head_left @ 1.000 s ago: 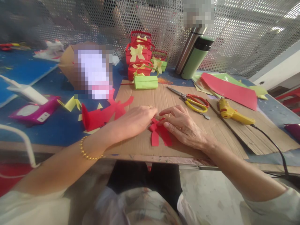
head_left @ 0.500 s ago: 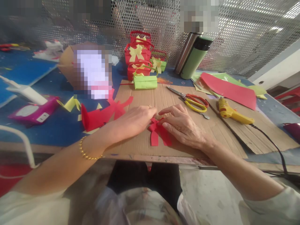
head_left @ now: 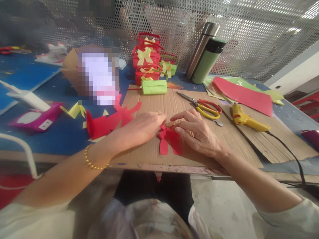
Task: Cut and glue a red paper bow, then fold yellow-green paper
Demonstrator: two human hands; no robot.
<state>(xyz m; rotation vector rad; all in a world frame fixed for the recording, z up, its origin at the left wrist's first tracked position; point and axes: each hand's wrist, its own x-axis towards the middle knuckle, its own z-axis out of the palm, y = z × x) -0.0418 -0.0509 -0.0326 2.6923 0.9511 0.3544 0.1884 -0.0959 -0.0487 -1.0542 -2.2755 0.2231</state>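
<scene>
A red paper bow (head_left: 163, 146) with two hanging tails lies on the cardboard sheet (head_left: 152, 159) in front of me. My left hand (head_left: 146, 127) is closed at the bow's upper left edge, its fingertips mostly hidden behind the knuckles. From the other side, my right hand (head_left: 196, 134) grips the bow's right part between bent fingers and thumb, covering some of it. Left of my hands lies a red paper cut-out (head_left: 107, 124) with a folded side, partly behind my left forearm.
Beyond the hands stand a green paper basket (head_left: 154, 87) and several red baskets (head_left: 147, 59) with yellow bows. Scissors (head_left: 208, 108), a yellow glue gun (head_left: 249, 119) and coloured paper sheets (head_left: 244, 96) lie right. Two flasks (head_left: 208, 63) stand behind; a purple power strip (head_left: 37, 118) lies left.
My right hand has shifted slightly to the right, its thumb lifting a little off the bow's right tail. My left hand and the bow stay nearly in place.
</scene>
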